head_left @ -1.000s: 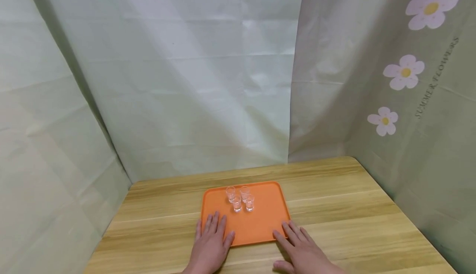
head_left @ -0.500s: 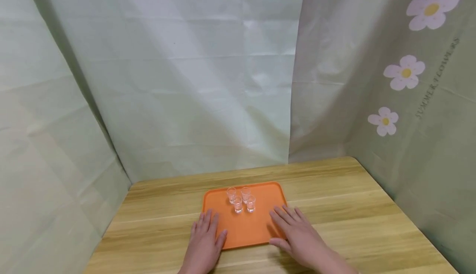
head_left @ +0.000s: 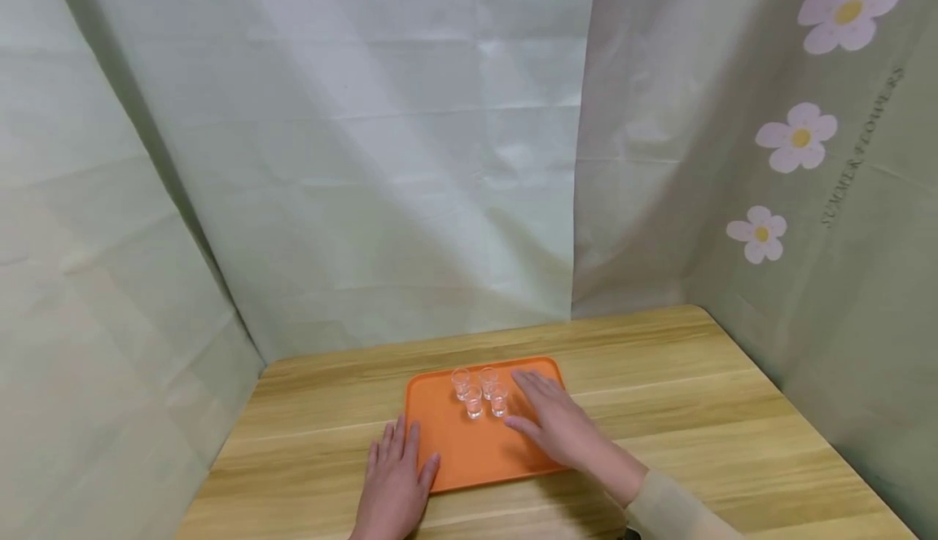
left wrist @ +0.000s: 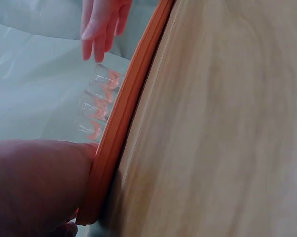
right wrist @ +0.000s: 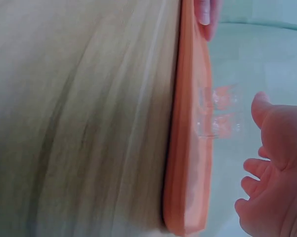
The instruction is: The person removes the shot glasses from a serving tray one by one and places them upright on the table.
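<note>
Several small clear shot glasses stand upright, close together, on the far half of an orange tray. My left hand rests at the tray's near left corner, its fingers straight along the left edge. The right hand hovers above the tray's right side with nothing in it; its fingers and thumb are spread just right of the glasses. In the right wrist view that hand is clear of the shot glasses. The left wrist view shows the left hand against the tray rim.
The tray lies on a wood-grain table. Pale green cloth hangs behind and at both sides, with printed flowers on the right.
The right hand has lifted from the tray's near right corner and moved forward and left, beside the glasses. My left hand has slid slightly left and toward me.
</note>
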`<state>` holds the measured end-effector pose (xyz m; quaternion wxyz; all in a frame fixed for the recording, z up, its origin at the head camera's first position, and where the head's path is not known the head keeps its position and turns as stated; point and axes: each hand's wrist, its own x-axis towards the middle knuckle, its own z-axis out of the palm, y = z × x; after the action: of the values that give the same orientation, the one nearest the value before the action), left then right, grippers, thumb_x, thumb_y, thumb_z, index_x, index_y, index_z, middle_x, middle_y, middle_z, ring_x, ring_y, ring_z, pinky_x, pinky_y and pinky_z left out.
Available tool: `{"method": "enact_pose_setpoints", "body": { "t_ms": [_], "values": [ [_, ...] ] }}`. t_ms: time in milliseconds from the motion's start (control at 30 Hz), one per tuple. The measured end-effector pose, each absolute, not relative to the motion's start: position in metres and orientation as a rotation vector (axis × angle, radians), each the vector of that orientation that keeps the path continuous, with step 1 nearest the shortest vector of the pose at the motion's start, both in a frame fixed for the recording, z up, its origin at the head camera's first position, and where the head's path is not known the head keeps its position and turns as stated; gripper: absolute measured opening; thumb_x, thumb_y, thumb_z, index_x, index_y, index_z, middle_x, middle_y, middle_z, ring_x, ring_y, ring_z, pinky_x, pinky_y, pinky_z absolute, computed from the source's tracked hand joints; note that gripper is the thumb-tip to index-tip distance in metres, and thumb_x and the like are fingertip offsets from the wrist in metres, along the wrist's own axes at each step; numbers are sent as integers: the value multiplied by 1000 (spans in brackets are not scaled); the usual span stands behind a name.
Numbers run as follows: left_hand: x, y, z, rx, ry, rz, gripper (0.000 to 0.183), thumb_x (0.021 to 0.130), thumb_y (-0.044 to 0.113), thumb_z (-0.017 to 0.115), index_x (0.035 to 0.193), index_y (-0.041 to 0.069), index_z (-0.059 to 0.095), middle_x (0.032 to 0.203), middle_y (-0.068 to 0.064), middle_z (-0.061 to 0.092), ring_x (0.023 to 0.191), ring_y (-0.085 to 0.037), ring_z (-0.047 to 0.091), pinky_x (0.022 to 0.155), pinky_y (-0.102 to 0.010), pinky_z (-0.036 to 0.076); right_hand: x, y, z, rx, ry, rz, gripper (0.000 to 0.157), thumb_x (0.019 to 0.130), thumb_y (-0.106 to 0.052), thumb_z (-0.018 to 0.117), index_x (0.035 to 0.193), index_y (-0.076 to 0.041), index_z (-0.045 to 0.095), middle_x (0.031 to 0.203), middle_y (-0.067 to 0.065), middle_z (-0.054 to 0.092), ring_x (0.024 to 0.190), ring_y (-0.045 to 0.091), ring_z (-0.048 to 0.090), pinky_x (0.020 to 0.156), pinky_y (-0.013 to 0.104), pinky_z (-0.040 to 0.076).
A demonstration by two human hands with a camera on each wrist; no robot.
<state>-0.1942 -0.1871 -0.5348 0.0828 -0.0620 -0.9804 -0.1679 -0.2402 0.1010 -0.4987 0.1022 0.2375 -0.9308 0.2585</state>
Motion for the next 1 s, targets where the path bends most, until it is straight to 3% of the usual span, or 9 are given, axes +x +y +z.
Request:
{"method": "enact_pose_setpoints", "body": {
  "t_ms": [233, 400, 700, 1000],
  "values": [
    [-195, -187, -537, -154, -2966, -504, 69, 103, 46, 54, 153, 0, 40, 162, -23, 27, 149, -44, 20, 117, -65, 15, -253, 91, -504, 663, -2766, 871, 76, 99, -48, 62, 158, -10, 34, 159, 11, 36, 148, 36, 30, 119, 55, 22],
    [-196, -188, -538, -141, -2982, -512, 71, 103, 46, 53, 153, -2, 38, 163, -22, 25, 149, -44, 20, 117, -64, 14, -259, 86, -508, 599, -2775, 1006, 75, 97, -48, 65, 155, -8, 40, 155, 16, 43, 144, 39, 36, 115, 57, 31],
    [-197, -190, -541, -118, -2975, -518, 72, 103, 48, 53, 153, -2, 38, 164, -20, 24, 149, -43, 21, 117, -66, 12, -264, 78, -510, 477, -2764, 1185, 60, 94, -42, 72, 143, -10, 56, 143, 8, 57, 136, 32, 48, 109, 52, 40],
    [-197, -191, -546, -116, -2946, -560, 74, 103, 50, 52, 153, -2, 38, 164, -19, 24, 149, -43, 21, 117, -65, 11, -267, 71, -516, 378, -2730, 1412, 54, 93, -37, 75, 139, -14, 59, 138, 5, 61, 130, 29, 54, 105, 51, 44]
  ]
}}
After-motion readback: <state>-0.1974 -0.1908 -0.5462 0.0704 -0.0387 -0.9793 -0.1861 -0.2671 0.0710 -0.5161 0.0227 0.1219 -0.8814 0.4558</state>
